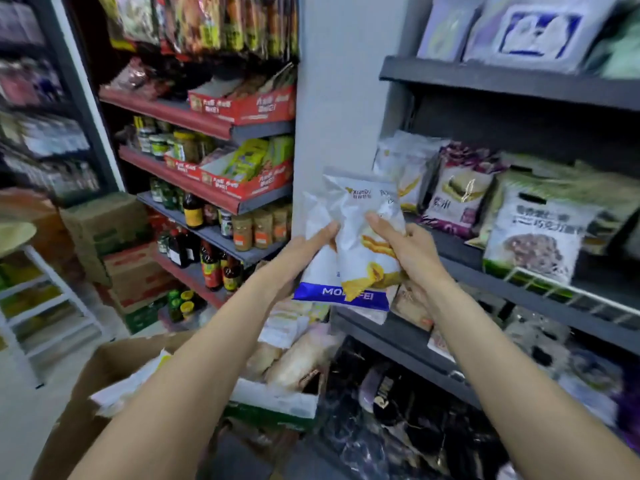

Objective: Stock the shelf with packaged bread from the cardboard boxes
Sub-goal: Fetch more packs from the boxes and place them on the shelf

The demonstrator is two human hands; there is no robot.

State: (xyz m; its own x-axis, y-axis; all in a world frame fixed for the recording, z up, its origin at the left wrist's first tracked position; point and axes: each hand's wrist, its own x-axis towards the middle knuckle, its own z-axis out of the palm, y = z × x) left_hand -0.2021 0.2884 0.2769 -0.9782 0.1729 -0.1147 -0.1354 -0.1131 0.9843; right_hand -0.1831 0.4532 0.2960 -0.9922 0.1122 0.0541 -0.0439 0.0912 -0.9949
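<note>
Two white bread packs point(356, 237) with a blue bottom band are held overlapping in front of the dark grey shelf point(519, 282). My left hand point(304, 251) grips their left side from behind, thumb on the front. My right hand point(412, 251) grips the right edge, thumb across the front. An open cardboard box point(104, 368) with more packaged bread lies below my left arm. A second box point(277, 403) with bread packs sits beneath the held packs.
The shelf on the right carries white, purple and green bread bags point(536, 233) behind a white wire rail point(568, 292). Left of a white pillar point(332, 109), shelves hold jars, bottles and red display trays. Stacked cartons and a white rack stand at far left.
</note>
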